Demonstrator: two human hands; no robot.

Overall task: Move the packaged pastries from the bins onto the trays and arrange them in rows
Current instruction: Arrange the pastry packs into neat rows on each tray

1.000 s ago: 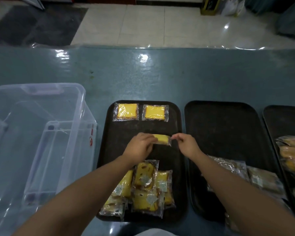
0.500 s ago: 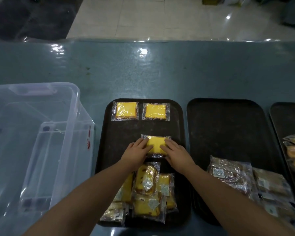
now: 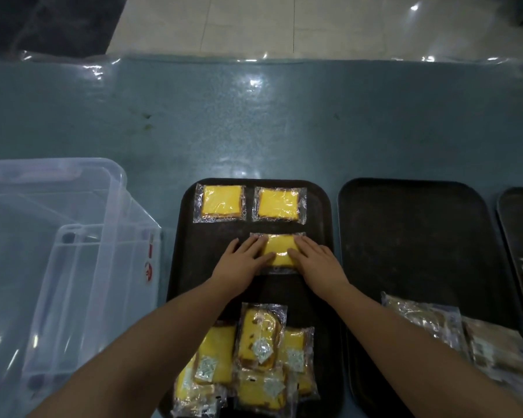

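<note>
A dark tray (image 3: 181, 267) holds two wrapped yellow pastries side by side at its far end, the left pastry (image 3: 221, 203) and the right pastry (image 3: 279, 204). Just below the right one lies a third yellow pastry (image 3: 280, 251), flat on the tray. My left hand (image 3: 242, 263) and my right hand (image 3: 314, 260) press on its left and right sides with straight fingers. A loose pile of wrapped yellow pastries (image 3: 254, 363) lies at the tray's near end, between my forearms.
A clear plastic bin (image 3: 58, 267) stands left of the tray. A second dark tray (image 3: 420, 236) to the right carries brown wrapped pastries (image 3: 453, 336) at its near end. A third tray (image 3: 517, 224) with more packages sits at the right edge.
The third pastry, held up between both hands a second ago, now lies flat on the tray under the right pastry. Both hands have flattened onto it.
</note>
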